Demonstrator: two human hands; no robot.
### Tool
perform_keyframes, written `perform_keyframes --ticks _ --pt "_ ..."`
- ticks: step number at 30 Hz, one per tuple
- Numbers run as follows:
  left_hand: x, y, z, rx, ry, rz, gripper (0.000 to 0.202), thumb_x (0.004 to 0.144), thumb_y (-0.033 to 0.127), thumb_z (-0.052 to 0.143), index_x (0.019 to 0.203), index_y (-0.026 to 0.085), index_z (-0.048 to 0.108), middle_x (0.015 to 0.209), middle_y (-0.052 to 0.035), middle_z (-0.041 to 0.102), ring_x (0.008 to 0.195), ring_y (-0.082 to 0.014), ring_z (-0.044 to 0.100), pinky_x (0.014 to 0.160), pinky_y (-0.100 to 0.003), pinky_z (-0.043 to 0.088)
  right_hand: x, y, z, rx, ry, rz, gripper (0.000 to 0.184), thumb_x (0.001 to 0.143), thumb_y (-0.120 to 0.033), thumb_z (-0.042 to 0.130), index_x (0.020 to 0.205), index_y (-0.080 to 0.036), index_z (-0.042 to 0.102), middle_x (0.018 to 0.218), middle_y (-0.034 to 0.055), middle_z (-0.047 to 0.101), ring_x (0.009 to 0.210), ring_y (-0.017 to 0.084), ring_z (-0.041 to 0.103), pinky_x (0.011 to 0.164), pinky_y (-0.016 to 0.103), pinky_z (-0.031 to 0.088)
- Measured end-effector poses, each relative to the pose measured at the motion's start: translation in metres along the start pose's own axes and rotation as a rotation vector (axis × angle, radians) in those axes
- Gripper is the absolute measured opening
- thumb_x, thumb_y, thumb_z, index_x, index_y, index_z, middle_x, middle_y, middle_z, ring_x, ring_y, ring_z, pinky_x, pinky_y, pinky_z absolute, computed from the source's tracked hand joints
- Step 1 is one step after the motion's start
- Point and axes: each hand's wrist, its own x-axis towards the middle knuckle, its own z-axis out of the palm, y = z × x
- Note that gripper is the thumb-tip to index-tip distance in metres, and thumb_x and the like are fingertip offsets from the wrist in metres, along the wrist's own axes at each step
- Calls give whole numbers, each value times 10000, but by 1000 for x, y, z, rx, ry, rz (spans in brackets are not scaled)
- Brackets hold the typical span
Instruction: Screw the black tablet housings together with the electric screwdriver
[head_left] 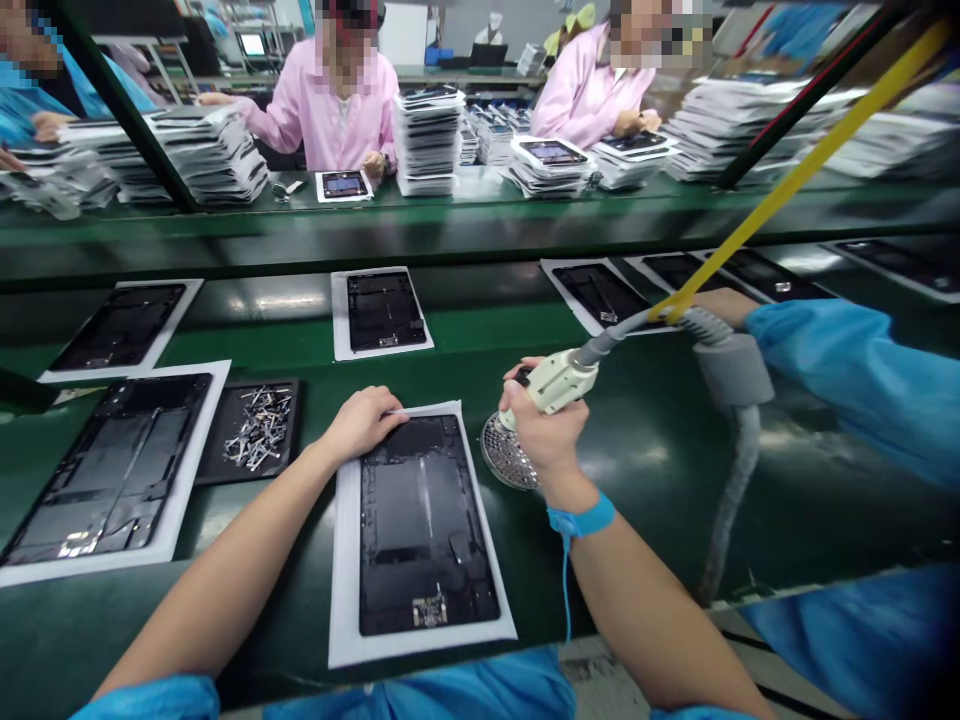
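A: Left hand (pixel 365 420)?

B: Palm down on the top left corner of the tablet shell (pixel 420 525). Fingers loosely curled, tips on the edge where the shell meets the white sheet (pixel 346 570). It presses and grasps nothing.

A: The shell itself?

B: Flat black rectangle, matte with glossy patches and a small circuit strip near its bottom edge. It lies centred on the sheet, on the green belt (pixel 660 440), directly in front of the person.

A: Right hand (pixel 546 435)?

B: Fingers wrapped tight around a cream plastic electric driver (pixel 559 380), with the thumb over the top. The tip points down at a round perforated metal dish (pixel 504 455) just right of the sheet. Whether the tip touches it, cannot tell.

A: Attached to the driver?

B: A grey ribbed hose (pixel 731 370) and a yellow line (pixel 810 160) running up and right. There is a blue wrist strap (pixel 581 520) with a thin cord.

A: To the left?

B: A shallow black tray (pixel 255 425) with a heap of small bright screws, beside a second shell (pixel 112 470) on its own sheet.
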Motion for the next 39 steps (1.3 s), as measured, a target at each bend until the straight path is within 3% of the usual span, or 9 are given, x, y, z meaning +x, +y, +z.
perform_keyframes --ticks 12,39 --pt "23 -17 3 61 87 -159 199 969 338 606 911 225 759 953 -58 717 947 -234 628 855 -347 479 1 -8 3 43 24 -9 244 783 -253 773 983 -210 641 833 -11 691 495 87 593 475 239 515" --pt "21 -19 10 33 124 -154 230 970 360 568 915 224 745 941 -61 713 938 -236 630 871 -363 487 0 -12 3 23 36 -22 240 774 -230 762 977 -211 638 810 -17 685 487 92 593 464 243 506"
